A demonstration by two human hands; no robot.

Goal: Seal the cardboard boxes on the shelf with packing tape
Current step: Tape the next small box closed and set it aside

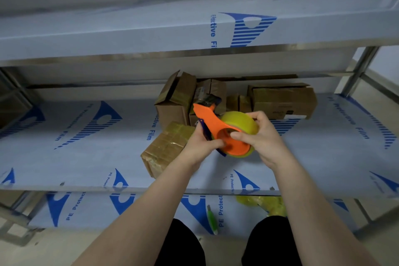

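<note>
Below your grip, on the lower shelf, a green-handled tool (212,220) lies under your left wrist and a crumpled yellow heap (265,203) under your right. Your left hand (200,142) curls its fingers round the near edge of the orange tape dispenser (216,119). Your right hand (265,138) wraps over the yellowish tape roll (239,121), thumb pressed at the hub. Together they hold it above the middle shelf (86,136). Just under and left of your left hand lies a taped box (166,147), skewed. Beyond the dispenser's nose stands an open-flapped box (172,101). Far right of it, past your right hand, sits a long box (282,101).
</note>
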